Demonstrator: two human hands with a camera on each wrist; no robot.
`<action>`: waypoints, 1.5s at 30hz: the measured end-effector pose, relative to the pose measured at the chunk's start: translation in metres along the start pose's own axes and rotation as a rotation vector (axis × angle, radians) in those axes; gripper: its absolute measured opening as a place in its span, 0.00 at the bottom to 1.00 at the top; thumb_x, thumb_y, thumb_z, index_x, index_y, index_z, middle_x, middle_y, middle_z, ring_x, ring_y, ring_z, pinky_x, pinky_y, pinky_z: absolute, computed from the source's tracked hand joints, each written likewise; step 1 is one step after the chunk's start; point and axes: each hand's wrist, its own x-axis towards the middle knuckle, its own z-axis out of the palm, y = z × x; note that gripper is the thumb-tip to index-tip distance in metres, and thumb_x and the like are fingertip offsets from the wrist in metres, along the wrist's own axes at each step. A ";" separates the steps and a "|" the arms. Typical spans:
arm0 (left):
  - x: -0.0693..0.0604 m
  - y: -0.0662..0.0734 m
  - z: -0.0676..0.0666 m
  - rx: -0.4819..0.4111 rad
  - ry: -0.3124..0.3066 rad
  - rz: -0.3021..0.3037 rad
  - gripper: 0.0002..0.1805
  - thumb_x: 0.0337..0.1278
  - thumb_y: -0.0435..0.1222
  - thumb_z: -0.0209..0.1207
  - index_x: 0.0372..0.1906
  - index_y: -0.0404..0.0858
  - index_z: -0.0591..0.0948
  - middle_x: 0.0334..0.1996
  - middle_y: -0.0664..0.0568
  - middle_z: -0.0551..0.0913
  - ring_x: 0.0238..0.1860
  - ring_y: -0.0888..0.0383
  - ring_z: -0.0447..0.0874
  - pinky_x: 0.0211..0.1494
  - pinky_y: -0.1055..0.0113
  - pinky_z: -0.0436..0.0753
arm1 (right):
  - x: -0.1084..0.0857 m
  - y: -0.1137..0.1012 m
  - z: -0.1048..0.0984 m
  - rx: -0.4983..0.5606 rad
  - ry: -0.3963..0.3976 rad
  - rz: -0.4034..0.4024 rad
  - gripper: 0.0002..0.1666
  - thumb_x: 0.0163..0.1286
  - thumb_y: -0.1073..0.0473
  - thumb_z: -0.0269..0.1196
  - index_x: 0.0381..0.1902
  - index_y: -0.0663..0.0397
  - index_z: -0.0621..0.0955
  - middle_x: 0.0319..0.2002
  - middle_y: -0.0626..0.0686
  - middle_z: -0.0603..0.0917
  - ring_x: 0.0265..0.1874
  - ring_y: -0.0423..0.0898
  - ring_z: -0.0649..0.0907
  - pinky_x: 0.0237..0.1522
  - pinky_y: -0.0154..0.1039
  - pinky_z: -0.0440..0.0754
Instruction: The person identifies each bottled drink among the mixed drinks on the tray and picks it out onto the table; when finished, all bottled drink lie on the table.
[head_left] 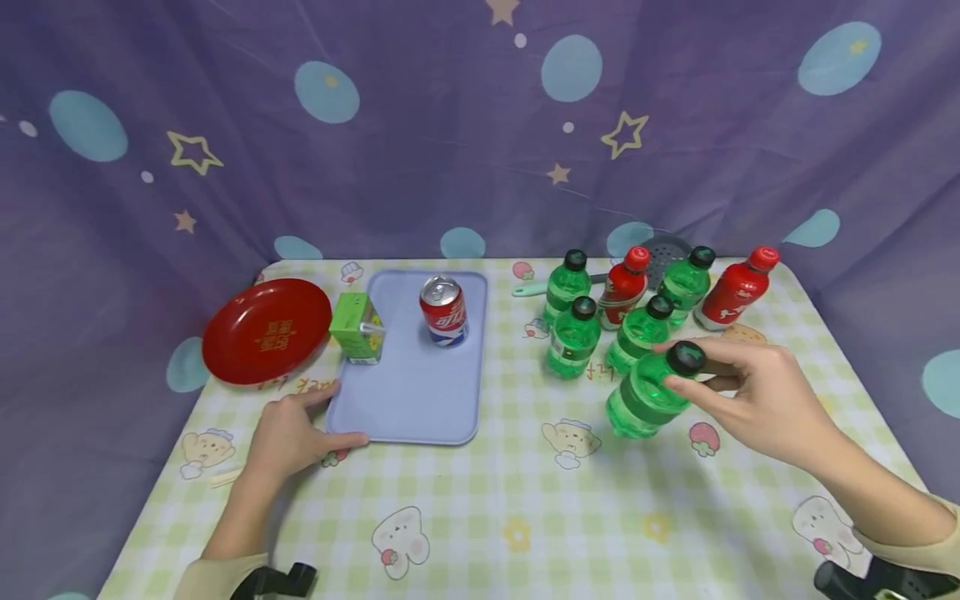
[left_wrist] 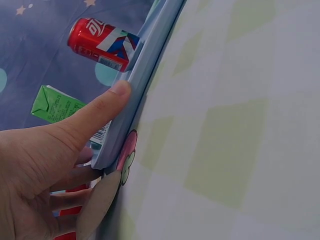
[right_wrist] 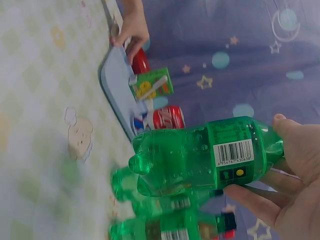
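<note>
My right hand [head_left: 757,400] grips a green soda bottle [head_left: 647,396] near its black cap. The bottle is tilted and held above the table; its base and barcode show in the right wrist view. My left hand [head_left: 288,433] touches the near left corner of a blue-grey tray [head_left: 412,400], its thumb along the front edge and its index finger at the left edge. On the tray stand a green juice box [head_left: 358,329], at the left edge, and a red soda can [head_left: 444,312]. The left wrist view shows the thumb against the tray's rim [left_wrist: 135,85].
Behind the held bottle stand several green bottles [head_left: 573,337] and two red bottles, one at the far right [head_left: 735,287]. A skimmer [head_left: 663,258] with a light green handle lies behind them. A red plate [head_left: 266,333] sits left of the tray. A purple curtain [head_left: 450,150] closes the back.
</note>
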 end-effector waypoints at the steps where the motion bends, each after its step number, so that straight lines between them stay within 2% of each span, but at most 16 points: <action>1: 0.000 0.000 0.000 0.001 -0.004 0.000 0.59 0.30 0.64 0.84 0.70 0.35 0.81 0.66 0.30 0.80 0.67 0.31 0.81 0.64 0.35 0.84 | -0.004 0.002 -0.002 -0.010 0.021 0.023 0.25 0.55 0.75 0.79 0.50 0.49 0.92 0.45 0.33 0.90 0.39 0.21 0.86 0.36 0.21 0.87; 5: 0.001 0.002 0.001 0.003 -0.002 -0.003 0.59 0.30 0.64 0.84 0.70 0.36 0.80 0.66 0.30 0.80 0.68 0.31 0.80 0.64 0.35 0.83 | -0.017 0.014 -0.013 -0.046 0.083 0.075 0.22 0.54 0.75 0.79 0.48 0.57 0.92 0.45 0.18 0.84 0.34 0.17 0.86 0.33 0.19 0.86; 7: 0.000 0.002 0.001 0.006 0.006 0.000 0.58 0.30 0.63 0.85 0.70 0.36 0.81 0.66 0.30 0.80 0.67 0.31 0.81 0.63 0.35 0.84 | -0.022 0.021 -0.019 -0.090 0.099 0.112 0.22 0.56 0.71 0.80 0.49 0.57 0.91 0.45 0.15 0.82 0.33 0.14 0.85 0.33 0.17 0.84; 9: 0.000 0.002 0.001 0.006 0.011 0.001 0.58 0.29 0.62 0.85 0.69 0.35 0.81 0.65 0.30 0.80 0.66 0.30 0.81 0.63 0.35 0.84 | -0.027 0.028 -0.023 -0.134 0.106 0.145 0.22 0.57 0.68 0.80 0.51 0.58 0.91 0.44 0.26 0.90 0.32 0.12 0.82 0.30 0.15 0.82; 11: -0.001 0.001 0.000 0.007 0.010 -0.001 0.58 0.29 0.62 0.85 0.69 0.35 0.81 0.65 0.30 0.80 0.66 0.30 0.81 0.63 0.35 0.84 | -0.030 0.034 -0.026 -0.184 0.113 0.170 0.22 0.59 0.65 0.80 0.52 0.58 0.91 0.43 0.44 0.95 0.32 0.09 0.79 0.28 0.14 0.79; 14: -0.001 0.001 0.000 0.008 0.004 -0.007 0.58 0.30 0.62 0.85 0.70 0.35 0.80 0.65 0.30 0.80 0.67 0.30 0.81 0.63 0.35 0.84 | -0.032 0.042 -0.028 -0.222 0.130 0.190 0.21 0.60 0.63 0.79 0.51 0.63 0.90 0.41 0.70 0.91 0.31 0.07 0.76 0.25 0.13 0.76; 15: -0.001 0.001 0.000 0.008 0.002 -0.009 0.58 0.31 0.62 0.85 0.70 0.36 0.80 0.65 0.30 0.80 0.67 0.30 0.81 0.64 0.35 0.84 | -0.031 0.045 -0.028 -0.236 0.139 0.190 0.20 0.60 0.63 0.79 0.50 0.65 0.90 0.39 0.71 0.91 0.31 0.06 0.75 0.25 0.13 0.76; 18: 0.000 0.002 0.001 0.007 -0.002 -0.013 0.58 0.31 0.62 0.85 0.70 0.36 0.80 0.66 0.30 0.80 0.67 0.30 0.81 0.64 0.35 0.83 | -0.030 0.054 -0.029 -0.267 0.160 0.206 0.20 0.62 0.60 0.79 0.48 0.66 0.90 0.36 0.71 0.91 0.31 0.04 0.72 0.26 0.12 0.73; 22: 0.000 0.002 0.001 0.004 -0.010 -0.021 0.58 0.32 0.63 0.84 0.71 0.36 0.80 0.66 0.30 0.80 0.68 0.30 0.80 0.65 0.35 0.83 | -0.026 0.067 -0.033 -0.298 0.173 0.274 0.19 0.64 0.56 0.77 0.48 0.64 0.91 0.34 0.70 0.91 0.31 0.01 0.69 0.29 0.12 0.68; 28: -0.001 0.003 0.001 0.002 -0.018 -0.030 0.58 0.33 0.64 0.84 0.71 0.37 0.79 0.67 0.30 0.79 0.69 0.31 0.79 0.65 0.35 0.83 | -0.020 0.088 -0.035 -0.293 0.168 0.394 0.21 0.69 0.52 0.74 0.50 0.64 0.89 0.40 0.73 0.90 0.31 -0.01 0.66 0.32 0.12 0.66; 31: -0.001 0.003 0.000 0.001 -0.015 -0.027 0.58 0.32 0.63 0.84 0.71 0.36 0.79 0.67 0.30 0.79 0.68 0.31 0.80 0.65 0.35 0.83 | -0.015 0.096 -0.034 -0.293 0.154 0.434 0.25 0.71 0.49 0.73 0.54 0.65 0.88 0.44 0.73 0.89 0.31 -0.02 0.65 0.33 0.13 0.65; 35: -0.001 0.002 0.001 -0.002 -0.004 -0.016 0.58 0.31 0.63 0.84 0.70 0.36 0.80 0.66 0.30 0.80 0.68 0.30 0.80 0.65 0.35 0.83 | -0.009 0.106 -0.031 -0.292 0.151 0.464 0.29 0.72 0.46 0.71 0.58 0.66 0.87 0.49 0.74 0.88 0.30 -0.03 0.64 0.34 0.12 0.63; 40: -0.001 0.002 0.002 0.000 -0.005 -0.020 0.58 0.31 0.63 0.84 0.71 0.36 0.80 0.66 0.30 0.80 0.68 0.30 0.80 0.65 0.35 0.83 | -0.004 0.114 -0.024 -0.257 0.150 0.475 0.28 0.73 0.47 0.71 0.60 0.64 0.86 0.48 0.72 0.89 0.29 -0.01 0.66 0.33 0.09 0.63; 45: -0.002 0.001 0.001 0.003 -0.006 -0.023 0.58 0.31 0.63 0.84 0.71 0.37 0.80 0.66 0.30 0.80 0.68 0.30 0.80 0.65 0.35 0.83 | 0.002 0.119 -0.018 -0.230 0.132 0.488 0.31 0.75 0.46 0.69 0.64 0.66 0.84 0.47 0.73 0.88 0.28 0.00 0.67 0.30 0.11 0.66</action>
